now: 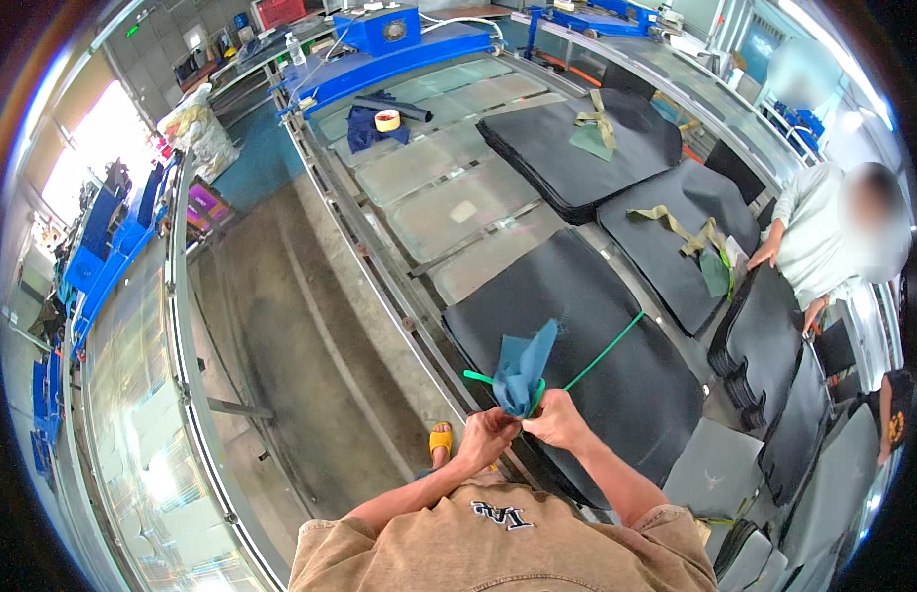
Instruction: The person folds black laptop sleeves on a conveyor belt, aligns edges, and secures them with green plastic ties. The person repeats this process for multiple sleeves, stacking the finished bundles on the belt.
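Note:
A folded piece of blue cloth [523, 370] stands up bunched between my hands, over the near edge of a stack of black sheets [607, 345]. My left hand [488, 436] pinches the lower end of the cloth from the left. My right hand [559, 420] is closed at its right side, where a thin green strap [605, 349] bends round the cloth. One end of the strap sticks out to the left, and the longer part runs up to the right across the top sheet. My fingertips partly hide the grip.
More black sheet stacks [587, 148] lie farther along the table, with olive straps [681, 232] on them. A person [824, 232] handles sheets at the right. A tape roll [386, 120] rests on dark cloth. A metal rail [365, 261] edges the table beside the aisle.

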